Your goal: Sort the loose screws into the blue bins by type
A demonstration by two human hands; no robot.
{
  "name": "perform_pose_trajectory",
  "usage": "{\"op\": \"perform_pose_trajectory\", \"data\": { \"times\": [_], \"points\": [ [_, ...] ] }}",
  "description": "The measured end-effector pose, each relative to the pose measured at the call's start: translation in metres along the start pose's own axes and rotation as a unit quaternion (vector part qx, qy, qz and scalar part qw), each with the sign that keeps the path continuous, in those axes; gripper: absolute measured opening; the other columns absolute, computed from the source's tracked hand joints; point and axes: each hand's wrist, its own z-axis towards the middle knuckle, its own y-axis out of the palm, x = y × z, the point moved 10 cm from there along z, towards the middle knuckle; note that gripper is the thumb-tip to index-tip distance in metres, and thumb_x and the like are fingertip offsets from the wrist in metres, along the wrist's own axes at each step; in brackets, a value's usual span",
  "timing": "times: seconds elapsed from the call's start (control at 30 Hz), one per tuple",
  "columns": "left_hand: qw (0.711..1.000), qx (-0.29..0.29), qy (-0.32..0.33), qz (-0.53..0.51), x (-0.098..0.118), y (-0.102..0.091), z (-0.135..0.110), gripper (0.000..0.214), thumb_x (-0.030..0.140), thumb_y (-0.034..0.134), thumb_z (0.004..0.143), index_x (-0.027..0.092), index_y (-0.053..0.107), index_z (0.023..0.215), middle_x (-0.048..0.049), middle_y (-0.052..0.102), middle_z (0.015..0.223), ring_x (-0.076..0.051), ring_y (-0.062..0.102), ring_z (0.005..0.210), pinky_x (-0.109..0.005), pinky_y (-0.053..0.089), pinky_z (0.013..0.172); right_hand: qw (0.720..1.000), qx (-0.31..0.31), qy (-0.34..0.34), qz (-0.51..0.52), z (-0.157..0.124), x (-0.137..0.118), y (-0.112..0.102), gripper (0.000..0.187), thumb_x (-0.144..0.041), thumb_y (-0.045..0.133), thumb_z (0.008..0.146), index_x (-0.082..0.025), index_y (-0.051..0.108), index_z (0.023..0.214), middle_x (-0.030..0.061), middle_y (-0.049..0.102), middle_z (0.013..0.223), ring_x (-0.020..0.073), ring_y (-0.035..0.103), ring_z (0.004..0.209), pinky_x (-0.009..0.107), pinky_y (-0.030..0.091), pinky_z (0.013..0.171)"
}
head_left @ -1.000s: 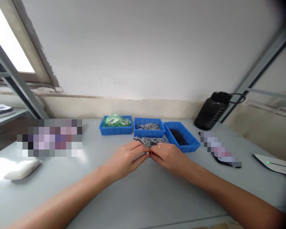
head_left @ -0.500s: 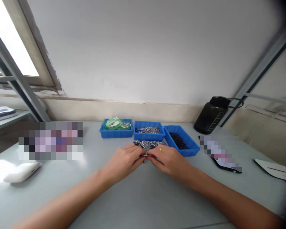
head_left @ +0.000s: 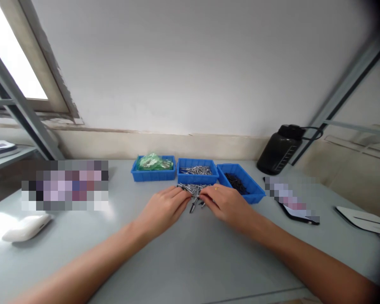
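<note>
In the head view, the pile of metal pins (head_left: 193, 188) lies on the surface (head_left: 190, 261), between and just beyond the fingers of the left hand (head_left: 167, 205) and right hand (head_left: 229, 205). Each hand's fingers are bunched together; I cannot tell whether they clamp a pin. One protruding pin (head_left: 193, 206) runs near edge to far, leaning right, closer to the left hand. The middle blue bin (head_left: 196, 179) limits room beyond; the surface extends toward its near edge.
</note>
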Motion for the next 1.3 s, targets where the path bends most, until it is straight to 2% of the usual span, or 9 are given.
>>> {"op": "perform_pose_trajectory", "data": {
  "times": [0.17,0.3,0.47,0.7,0.97,1.3],
  "points": [
    [1.000,0.003,-0.007,0.011,-0.003,-0.001,0.000,0.021,0.024,0.039,0.095,0.019,0.059,0.100,-0.0033,0.064,0.085,-0.017,0.059,0.077,-0.031,0.049,0.068,0.999,-0.026,0.016,0.027,0.001,0.001,0.003,0.014,-0.023,0.044,0.093,-0.018,0.057,0.096,0.0048,0.063,0.085,0.0170,0.059,0.081,0.030,0.048,0.073],
    [1.000,-0.004,-0.007,0.019,-0.003,0.000,0.001,0.021,0.023,0.039,0.095,0.019,0.060,0.097,-0.0036,0.064,0.081,-0.018,0.059,0.075,-0.031,0.048,0.066,0.997,-0.060,-0.030,0.034,0.000,-0.010,0.010,0.012,-0.020,0.047,0.091,-0.017,0.057,0.098,0.0078,0.061,0.096,0.0190,0.058,0.093,0.032,0.049,0.080],
    [1.000,-0.014,-0.010,0.013,-0.004,0.003,0.001,0.020,0.023,0.040,0.095,0.019,0.060,0.096,-0.0037,0.063,0.083,-0.018,0.059,0.076,-0.032,0.048,0.070,0.992,-0.091,-0.081,0.023,-0.002,-0.022,0.016,0.014,-0.016,0.046,0.090,-0.016,0.059,0.093,0.0089,0.061,0.099,0.0191,0.058,0.095,0.034,0.048,0.084],
    [0.998,-0.045,-0.027,-0.026,-0.009,0.013,-0.001,0.022,0.023,0.038,0.096,0.019,0.059,0.098,-0.0037,0.061,0.085,-0.017,0.060,0.081,-0.031,0.049,0.073,0.992,-0.091,-0.088,0.007,-0.002,-0.023,0.017,0.014,-0.017,0.046,0.090,-0.016,0.060,0.091,0.0078,0.062,0.095,0.0189,0.058,0.091,0.033,0.048,0.082],
    [0.996,-0.065,-0.032,-0.060,-0.008,0.016,-0.003,0.021,0.020,0.038,0.095,0.018,0.059,0.098,-0.0030,0.059,0.084,-0.015,0.060,0.076,-0.028,0.049,0.070,0.992,-0.092,-0.090,0.004,-0.002,-0.024,0.017,0.014,-0.017,0.047,0.090,-0.016,0.060,0.089,0.0074,0.063,0.093,0.0187,0.059,0.089,0.033,0.049,0.081],
    [0.997,-0.067,-0.014,-0.046,-0.003,0.012,0.000,0.020,0.022,0.040,0.094,0.017,0.059,0.090,-0.0018,0.056,0.077,-0.015,0.058,0.071,-0.026,0.047,0.064,0.992,-0.090,-0.091,0.004,-0.003,-0.025,0.018,0.014,-0.017,0.047,0.090,-0.016,0.060,0.088,0.0070,0.063,0.093,0.0183,0.059,0.088,0.032,0.048,0.081]
  ]
}}
